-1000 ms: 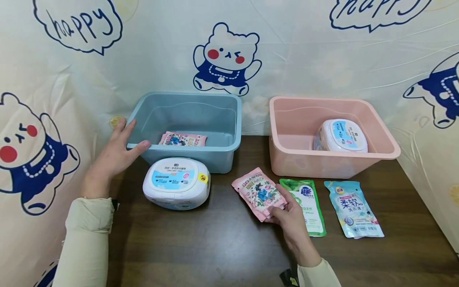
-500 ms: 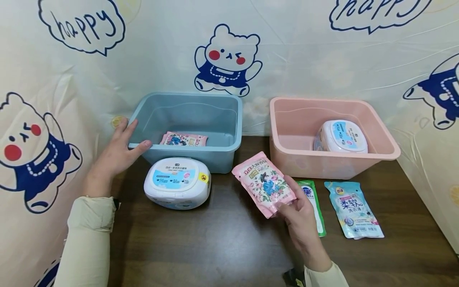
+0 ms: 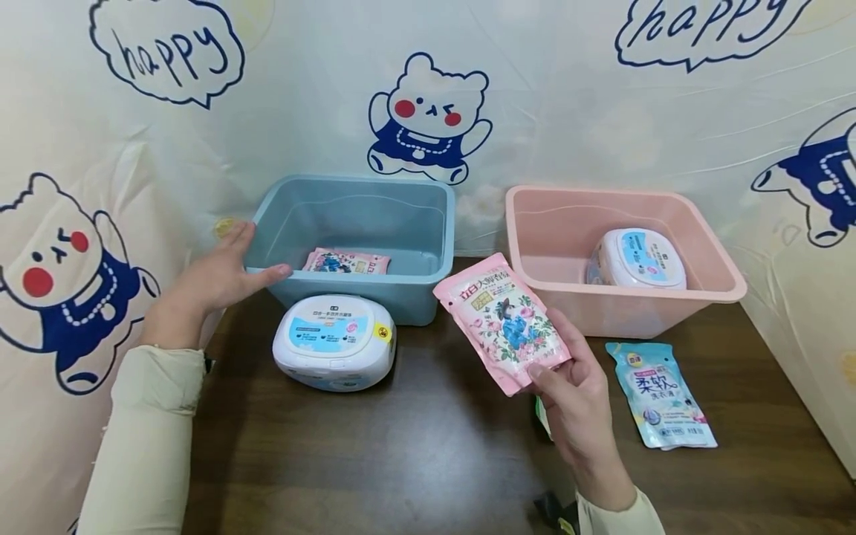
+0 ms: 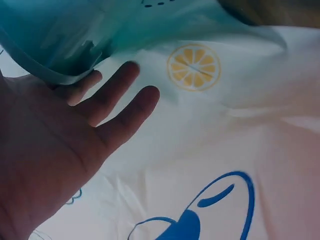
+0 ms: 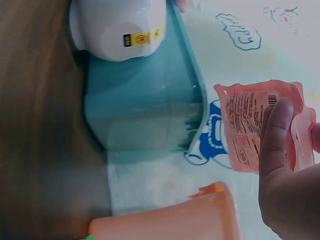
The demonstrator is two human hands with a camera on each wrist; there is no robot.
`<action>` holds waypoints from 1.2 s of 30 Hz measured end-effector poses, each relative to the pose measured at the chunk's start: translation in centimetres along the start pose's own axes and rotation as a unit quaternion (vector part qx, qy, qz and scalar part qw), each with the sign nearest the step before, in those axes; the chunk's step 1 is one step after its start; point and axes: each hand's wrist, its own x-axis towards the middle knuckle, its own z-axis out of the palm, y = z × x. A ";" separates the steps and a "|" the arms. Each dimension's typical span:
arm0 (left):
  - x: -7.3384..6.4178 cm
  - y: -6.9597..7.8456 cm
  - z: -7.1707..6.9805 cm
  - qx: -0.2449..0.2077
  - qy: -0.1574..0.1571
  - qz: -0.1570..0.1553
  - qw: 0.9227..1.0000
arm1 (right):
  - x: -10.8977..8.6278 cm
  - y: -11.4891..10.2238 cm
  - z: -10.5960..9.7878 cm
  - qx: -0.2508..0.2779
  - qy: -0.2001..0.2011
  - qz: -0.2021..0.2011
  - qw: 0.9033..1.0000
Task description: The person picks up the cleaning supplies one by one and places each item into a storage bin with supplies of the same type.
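My right hand (image 3: 582, 401) pinches the lower right corner of a pink floral detergent pouch (image 3: 501, 319), its printed front tilted up toward the head camera, raised above the table. In the right wrist view the thumb presses the back of the pouch (image 5: 242, 130). My left hand (image 3: 210, 286) rests at the left end of the blue bin (image 3: 414, 279), thumb over the front rim. Its other fingers (image 4: 132, 115) stretch out, spread apart, in the left wrist view. Another pink pouch (image 3: 348, 261) lies inside the blue bin. A white lidded tub (image 3: 334, 342) stands right before that bin.
A pink bin (image 3: 622, 297) at the right holds a similar white tub (image 3: 645, 256). In front of it lies a light blue laundry liquid pouch (image 3: 662, 397). A green pouch (image 3: 542, 417) is mostly hidden under my right hand. A printed cloth hangs behind the bins.
My right hand has lifted the pink pouch up off the table and slightly right, turning its front to the camera. The green pouch is now mostly covered. My left hand stays at the blue bin.
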 end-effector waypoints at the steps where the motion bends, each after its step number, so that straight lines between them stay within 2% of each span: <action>1: 0.1 -0.1 -0.1 0.000 -0.001 0.000 1.000 | 0.2 -0.1 0.2 0.001 -0.003 -0.004 1.000; 8: 0.8 -0.8 0.0 0.008 0.016 0.038 0.999 | 2.0 -0.7 1.6 0.001 -0.014 -0.013 1.000; 10: 0.9 -1.0 -0.1 0.002 0.012 0.043 0.999 | 2.6 -0.7 2.0 0.006 -0.014 -0.011 1.000; 16: 1.3 -1.3 -0.6 -0.006 -0.016 0.037 0.999 | 4.3 -0.1 3.1 0.015 -0.014 -0.009 1.000; 22: 2.1 -1.7 -0.8 0.022 0.002 0.047 0.999 | 6.1 0.5 4.2 0.015 -0.018 -0.009 1.000; 28: 2.1 -1.7 -0.7 0.023 -0.014 0.048 0.998 | 7.8 1.0 5.6 0.019 -0.013 -0.008 1.000; 36: 2.0 -1.8 -0.6 0.018 -0.011 0.041 0.999 | 10.8 2.4 8.0 0.014 -0.015 -0.010 1.000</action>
